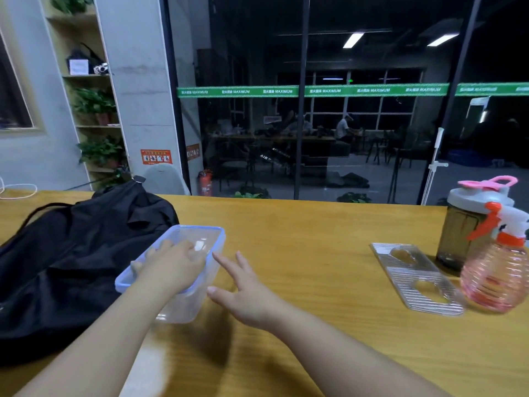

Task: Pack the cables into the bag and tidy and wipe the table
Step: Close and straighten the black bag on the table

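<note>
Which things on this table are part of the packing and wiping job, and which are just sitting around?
Part of the job:
black bag
clear box, left hand reaching inside it
right hand, open beside the box
spray bottle
table

Just lying about:
shaker bottle
ribbed clear tray
white cable, possibly for packing

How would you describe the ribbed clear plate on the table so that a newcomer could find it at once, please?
Start at the wooden table and look to its right side, where a dark shaker bottle and a pink spray bottle stand. The ribbed clear plate lies flat just left of them. Unlike the upright bottles, it is a flat, transparent strip with two holes.
</note>
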A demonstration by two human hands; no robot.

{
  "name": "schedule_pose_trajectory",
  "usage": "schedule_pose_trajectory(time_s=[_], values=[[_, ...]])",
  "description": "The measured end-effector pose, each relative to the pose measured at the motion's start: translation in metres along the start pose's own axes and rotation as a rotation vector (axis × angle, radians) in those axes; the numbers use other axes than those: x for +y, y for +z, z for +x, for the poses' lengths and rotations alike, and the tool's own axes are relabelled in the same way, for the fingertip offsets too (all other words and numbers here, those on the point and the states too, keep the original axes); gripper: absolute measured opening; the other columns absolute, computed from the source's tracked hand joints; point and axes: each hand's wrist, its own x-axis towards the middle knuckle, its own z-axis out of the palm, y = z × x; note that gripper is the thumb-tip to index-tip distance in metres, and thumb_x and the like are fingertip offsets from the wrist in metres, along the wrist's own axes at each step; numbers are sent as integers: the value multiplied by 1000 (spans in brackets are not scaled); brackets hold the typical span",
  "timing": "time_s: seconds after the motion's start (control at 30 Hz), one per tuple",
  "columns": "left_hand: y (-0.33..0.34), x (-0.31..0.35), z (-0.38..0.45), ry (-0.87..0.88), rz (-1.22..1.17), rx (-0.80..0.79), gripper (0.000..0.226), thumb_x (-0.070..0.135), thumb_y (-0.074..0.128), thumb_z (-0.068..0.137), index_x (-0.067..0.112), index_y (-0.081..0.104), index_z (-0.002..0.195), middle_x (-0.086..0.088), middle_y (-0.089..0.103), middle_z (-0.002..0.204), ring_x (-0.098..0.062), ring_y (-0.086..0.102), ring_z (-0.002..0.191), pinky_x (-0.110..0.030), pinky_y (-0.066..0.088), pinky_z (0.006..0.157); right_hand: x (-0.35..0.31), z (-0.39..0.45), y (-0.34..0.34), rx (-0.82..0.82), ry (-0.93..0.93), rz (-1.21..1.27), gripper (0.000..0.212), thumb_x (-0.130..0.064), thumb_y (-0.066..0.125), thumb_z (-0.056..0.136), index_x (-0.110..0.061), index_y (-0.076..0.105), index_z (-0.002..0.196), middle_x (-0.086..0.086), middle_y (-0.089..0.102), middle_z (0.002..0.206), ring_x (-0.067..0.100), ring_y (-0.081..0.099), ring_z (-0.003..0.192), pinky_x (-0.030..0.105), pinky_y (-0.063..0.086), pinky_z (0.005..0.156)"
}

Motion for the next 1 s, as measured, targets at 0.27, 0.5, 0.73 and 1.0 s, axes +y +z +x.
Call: schedule_pose_trajectory(time_s=[0.27,0.5,0.73,1.0], values=[[-6,-8,-2,-56,-8,-54,50,63,30,81,46,40,126,3,31,140,-32,29,124,-50,25,94,-3,10,8,-55,4,120,62,-41,51,94,-39,21,148,-11,16,157,8,13,145,24,16,114],[-5,-12,5,-69,-28,-34,74,83,34,68,42,40,130,3,37,133,-31,43,115,-40,30,84,0,10,10,-8,36,162,59,-37,54,93,-40,26,145,-2,51,139,17,54,121,29,41,103],[6,22,4,17,-190,33,70,72,46,73,40,36,135,7,30,144,-31,41,122,-45,29,93,11,8,-12,125,32,160,60,-32,61,89,-29,33,141,-11,44,139,8,41,131,32,37,108],[21,79,-1,296,-460,49,74,72,48,54,40,48,121,10,40,135,-20,47,117,-44,38,99,36,-10,-64,391,117,129,56,-37,56,92,-27,32,141,-7,45,139,11,44,127,27,40,100]])
